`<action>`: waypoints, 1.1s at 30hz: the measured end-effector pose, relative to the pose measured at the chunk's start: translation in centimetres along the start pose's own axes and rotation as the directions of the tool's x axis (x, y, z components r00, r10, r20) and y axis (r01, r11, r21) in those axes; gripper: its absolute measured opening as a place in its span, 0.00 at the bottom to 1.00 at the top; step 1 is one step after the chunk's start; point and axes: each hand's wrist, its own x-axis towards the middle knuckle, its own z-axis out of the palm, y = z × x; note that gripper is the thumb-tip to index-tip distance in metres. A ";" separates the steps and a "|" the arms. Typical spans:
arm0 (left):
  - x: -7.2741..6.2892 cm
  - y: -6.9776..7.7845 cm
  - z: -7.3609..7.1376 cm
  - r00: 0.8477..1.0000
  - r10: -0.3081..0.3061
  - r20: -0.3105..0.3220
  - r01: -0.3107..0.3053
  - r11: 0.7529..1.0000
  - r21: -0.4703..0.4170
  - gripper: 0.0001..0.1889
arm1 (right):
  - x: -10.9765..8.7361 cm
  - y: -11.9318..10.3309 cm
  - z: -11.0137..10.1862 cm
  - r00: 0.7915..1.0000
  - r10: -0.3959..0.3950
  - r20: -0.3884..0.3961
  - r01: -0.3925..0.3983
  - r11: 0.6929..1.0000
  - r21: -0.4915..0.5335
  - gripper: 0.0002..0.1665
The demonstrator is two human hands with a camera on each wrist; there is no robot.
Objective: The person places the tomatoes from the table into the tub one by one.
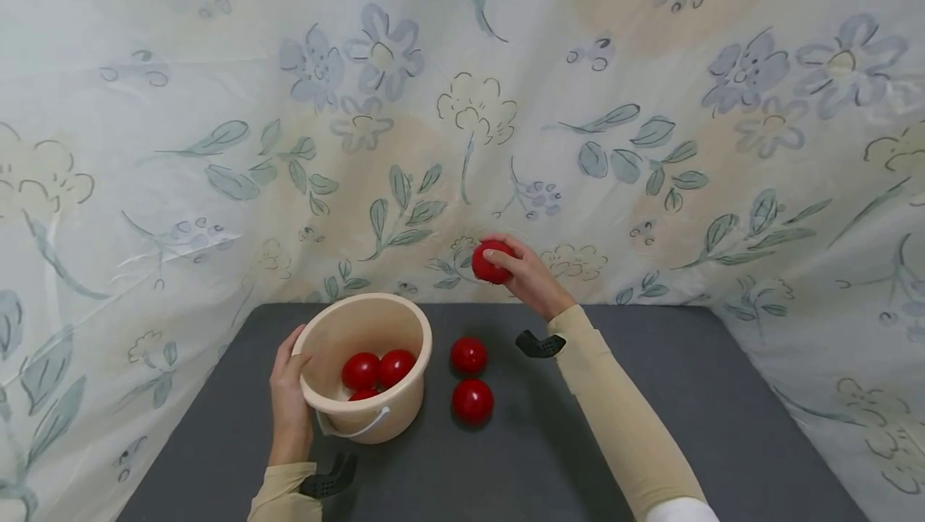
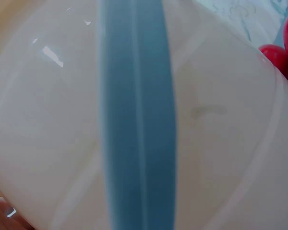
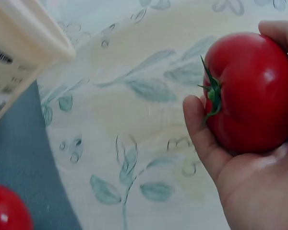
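In the head view my right hand (image 1: 533, 279) grips a red tomato (image 1: 491, 262) in the air, above the far edge of the table. The right wrist view shows this tomato (image 3: 252, 93) has a green stem, with thumb and fingers wrapped around it. My left hand (image 1: 291, 401) holds the rim of a cream bucket (image 1: 415, 401) on its left side, the thumb over the edge. The bucket tilts a little toward me. Three tomatoes (image 1: 397, 367) show inside it. Its wall (image 2: 230, 143) and a blurred blue-grey strip fill the left wrist view.
Two more tomatoes, a farther one (image 1: 468, 355) and a nearer one (image 1: 473, 402), lie right of the bucket on the dark grey table (image 1: 650, 393). A flower-patterned cloth (image 1: 462, 104) hangs behind the table and along its sides.
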 end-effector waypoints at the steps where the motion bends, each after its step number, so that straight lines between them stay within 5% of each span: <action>1: 0.0 0.1 0.0 1.000 -0.001 0.000 0.001 1.000 0.001 0.26 | 0.2 -0.3 0.2 1.000 -0.001 0.017 0.001 1.000 0.009 0.34; 10: 0.2 0.0 -0.1 1.000 -0.006 -0.002 0.006 1.000 0.004 0.27 | 1.4 -2.4 2.8 0.983 -0.004 0.183 0.004 1.000 0.002 0.23; 23: 0.2 0.2 -0.2 1.000 -0.017 -0.014 0.017 1.000 0.003 0.27 | 3.0 -4.3 5.8 0.925 -0.039 0.378 -0.004 0.994 0.112 0.26; 33: 0.4 0.2 0.0 1.000 -0.001 0.001 0.001 1.000 -0.027 0.26 | 3.9 -5.0 8.3 0.901 -0.059 0.431 0.001 0.991 0.134 0.34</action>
